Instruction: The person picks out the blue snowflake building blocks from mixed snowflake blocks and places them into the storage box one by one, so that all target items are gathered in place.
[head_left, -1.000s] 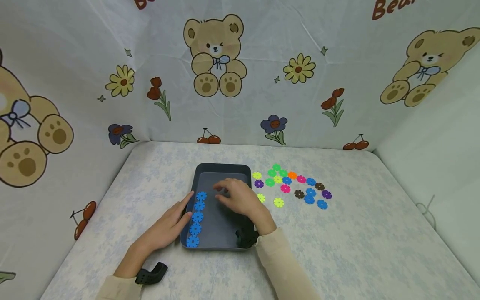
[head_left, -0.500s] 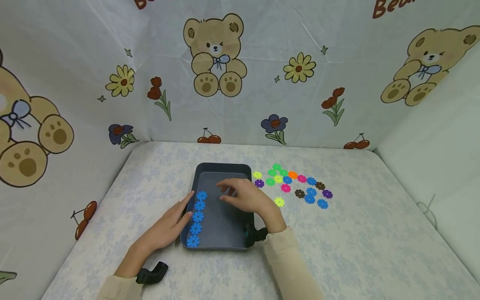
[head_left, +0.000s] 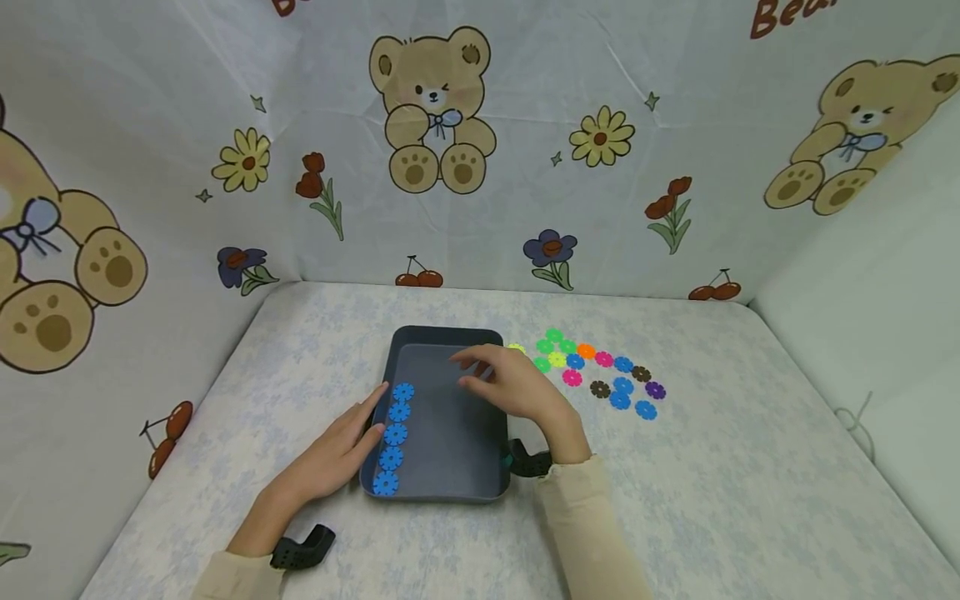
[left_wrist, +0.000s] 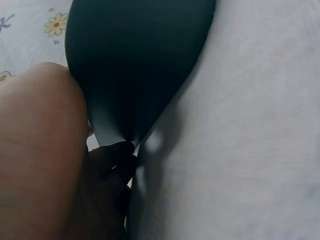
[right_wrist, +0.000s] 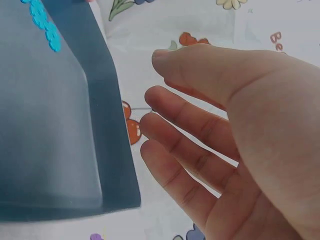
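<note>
A dark grey baking tray lies on the table, with a column of blue notched discs along the inside of its left wall. My left hand grips the tray's left rim, thumb over the edge; in the left wrist view its shadowed fingers lie against the tray's outer side. My right hand hovers over the tray's right rim. Its fingers are loosely bent and hold nothing, as the right wrist view shows with the palm beside the tray wall.
Right of the tray lie scattered notched discs: several green discs, an orange disc, pink discs, brown discs, a purple disc and more blue ones. A bear-print cloth stands behind the table.
My right hand has moved right, from over the tray's middle to its right rim, now covering some discs beside the tray. The left hand, tray and blue column stay put.
</note>
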